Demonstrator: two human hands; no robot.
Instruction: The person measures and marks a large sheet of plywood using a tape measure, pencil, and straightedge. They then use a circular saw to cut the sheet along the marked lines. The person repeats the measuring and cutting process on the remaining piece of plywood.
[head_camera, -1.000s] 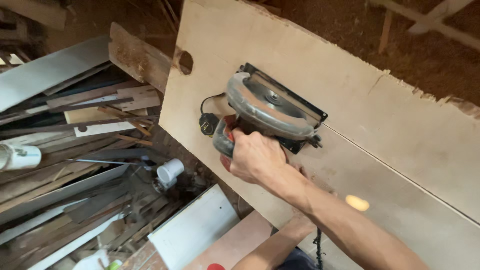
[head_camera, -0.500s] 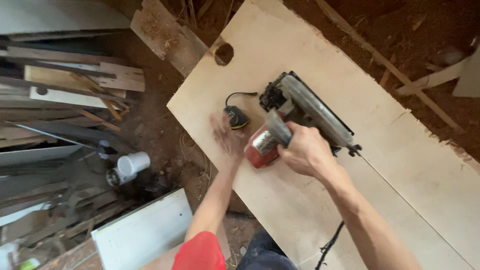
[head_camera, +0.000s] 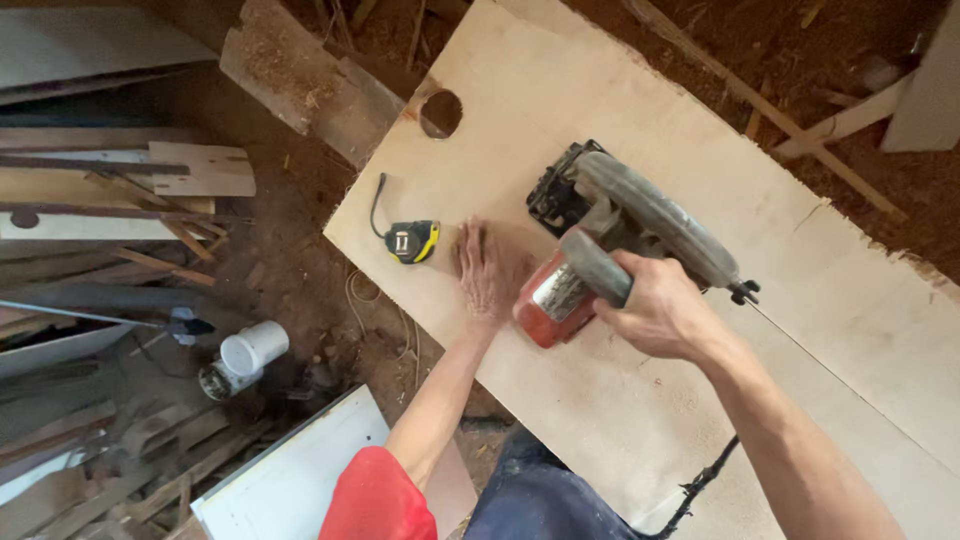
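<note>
Saw (head_camera: 620, 250) on plywood (head_camera: 600, 420); tape measure (head_camera: 412, 241) left.

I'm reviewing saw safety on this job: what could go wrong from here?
1. The left hand lies flat on the plywood sheet right beside the circular saw; a slip or kickback could bring the saw onto the fingers.
2. The right hand alone holds the saw, so control may be weak.
3. The power cord trails across the sheet's near edge and might snag.

Red short sleeve (head_camera: 378, 497) on left arm; dark blue trousers (head_camera: 545, 500); right forearm bare, no sleeve; both hands ungloved.
</note>
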